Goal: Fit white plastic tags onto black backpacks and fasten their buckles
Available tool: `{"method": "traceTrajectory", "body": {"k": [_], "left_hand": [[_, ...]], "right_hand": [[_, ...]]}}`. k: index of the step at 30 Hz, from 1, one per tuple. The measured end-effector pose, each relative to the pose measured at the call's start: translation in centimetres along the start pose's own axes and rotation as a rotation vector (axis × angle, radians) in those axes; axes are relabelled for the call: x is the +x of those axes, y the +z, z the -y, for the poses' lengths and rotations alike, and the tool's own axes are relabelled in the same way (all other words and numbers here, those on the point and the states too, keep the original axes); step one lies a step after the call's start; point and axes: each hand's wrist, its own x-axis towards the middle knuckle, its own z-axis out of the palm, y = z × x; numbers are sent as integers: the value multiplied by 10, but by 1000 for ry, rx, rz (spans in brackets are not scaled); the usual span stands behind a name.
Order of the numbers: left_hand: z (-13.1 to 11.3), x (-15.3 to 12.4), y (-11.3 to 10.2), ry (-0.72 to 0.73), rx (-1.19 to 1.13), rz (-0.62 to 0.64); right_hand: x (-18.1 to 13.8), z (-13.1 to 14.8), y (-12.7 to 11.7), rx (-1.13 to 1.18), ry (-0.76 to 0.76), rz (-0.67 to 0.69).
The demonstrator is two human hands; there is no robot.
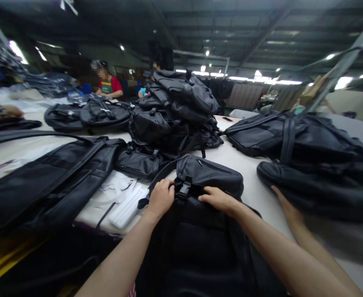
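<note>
A black bag with a front buckle lies on the table edge right in front of me, its lower part hanging toward me. My left hand is closed on the bag's top edge just left of the buckle. My right hand rests on the bag to the right of the buckle, fingers curled onto the fabric. A black strap loops from the bag to the left.
A heap of black bags rises mid-table, with more at left and right. Another person's hand reaches under the right stack. White paper pieces lie near my left hand. Workers sit at the back.
</note>
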Motion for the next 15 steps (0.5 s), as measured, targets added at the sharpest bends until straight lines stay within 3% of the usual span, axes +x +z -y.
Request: {"method": "traceTrajectory", "body": {"k": [2,5,10,15], "left_hand": [[3,3,-2,-30,-78,51],[10,7,-7,-52,-170,110],[20,11,-3,-107,-313,153],[32,15,4,-163,-453,208]], "right_hand": [[11,7,14,154,58,95],[26,10,25,154,170,80],[41,17,36,190,210,47],[40,16,38,564,203,78]]}}
